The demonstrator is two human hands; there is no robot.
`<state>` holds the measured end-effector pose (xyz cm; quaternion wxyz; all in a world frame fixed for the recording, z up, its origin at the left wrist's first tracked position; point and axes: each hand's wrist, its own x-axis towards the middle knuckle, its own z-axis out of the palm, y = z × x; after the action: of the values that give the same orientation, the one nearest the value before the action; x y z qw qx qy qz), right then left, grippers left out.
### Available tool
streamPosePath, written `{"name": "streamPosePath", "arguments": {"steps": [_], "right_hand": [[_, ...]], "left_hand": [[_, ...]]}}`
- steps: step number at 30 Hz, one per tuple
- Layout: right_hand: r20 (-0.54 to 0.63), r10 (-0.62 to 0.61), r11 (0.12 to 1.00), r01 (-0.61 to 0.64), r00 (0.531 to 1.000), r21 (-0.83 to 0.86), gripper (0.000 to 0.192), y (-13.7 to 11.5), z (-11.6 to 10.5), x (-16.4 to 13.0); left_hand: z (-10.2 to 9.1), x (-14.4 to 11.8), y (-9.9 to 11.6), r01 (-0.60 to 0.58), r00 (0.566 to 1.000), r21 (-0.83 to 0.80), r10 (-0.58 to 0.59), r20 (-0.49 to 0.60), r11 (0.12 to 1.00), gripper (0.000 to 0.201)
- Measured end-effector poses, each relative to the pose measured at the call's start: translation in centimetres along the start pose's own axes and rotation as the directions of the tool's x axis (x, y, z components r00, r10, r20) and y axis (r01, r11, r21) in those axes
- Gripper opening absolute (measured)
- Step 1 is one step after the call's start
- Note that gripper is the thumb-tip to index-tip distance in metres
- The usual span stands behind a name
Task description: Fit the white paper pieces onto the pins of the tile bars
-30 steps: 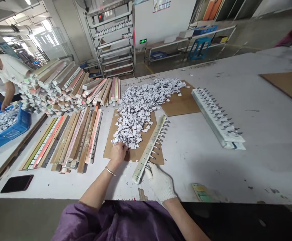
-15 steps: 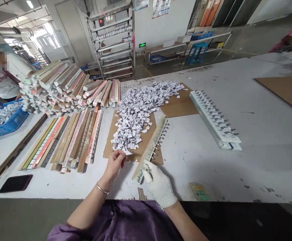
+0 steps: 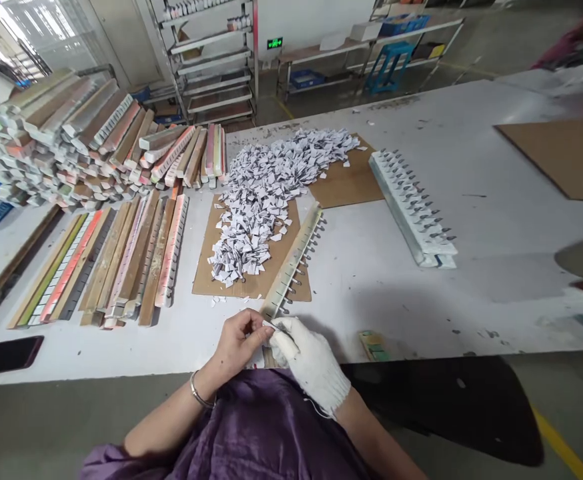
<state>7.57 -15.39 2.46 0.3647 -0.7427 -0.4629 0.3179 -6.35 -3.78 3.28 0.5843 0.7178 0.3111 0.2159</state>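
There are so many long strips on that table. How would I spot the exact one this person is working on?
Start at the heap of small white paper tags in the middle of the white table. Along its right edge, one pale strip with metal hooks runs diagonally over brown cardboard to where the bare left hand and gloved right hand meet. It lies alone, unlike the stacked strips farther left.

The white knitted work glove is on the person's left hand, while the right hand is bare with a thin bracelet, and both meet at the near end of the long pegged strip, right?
Not quite. The head view shows the white knitted work glove on the right hand; the left hand is bare, with the thin bracelet. Both do meet at the near end of the long pegged strip.
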Motion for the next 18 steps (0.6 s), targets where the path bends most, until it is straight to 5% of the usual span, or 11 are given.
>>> {"name": "streamPosePath", "arguments": {"steps": [4,8,12,18], "right_hand": [[0.089,0.005,0.999,-0.001,0.996,-0.047,0.025,-0.2,-1.3,-0.8],[0.175,0.057,0.998,-0.060,0.983,0.016,0.020,-0.8,-2.3,-1.3],[0.175,0.038,0.998,-0.029,0.984,-0.053,0.021,-0.8,-2.5,-1.7],[0.218,-0.027,0.988,0.060,0.976,-0.145,0.022,0.0,-2.5,-2.2]], "left_hand": [[-0.4,-0.4,0.6,0.048,0.992,-0.022,-0.045,0.120,0.999,0.035],[-1.0,-0.4,0.5,0.288,0.894,-0.240,-0.171,0.414,0.927,0.040],[-0.6,-0.6,0.9,0.233,0.929,-0.238,-0.143,0.342,0.943,0.036],[-0.6,-0.7,2.1,0.074,0.942,0.027,-0.078,0.325,0.997,0.034]]}}
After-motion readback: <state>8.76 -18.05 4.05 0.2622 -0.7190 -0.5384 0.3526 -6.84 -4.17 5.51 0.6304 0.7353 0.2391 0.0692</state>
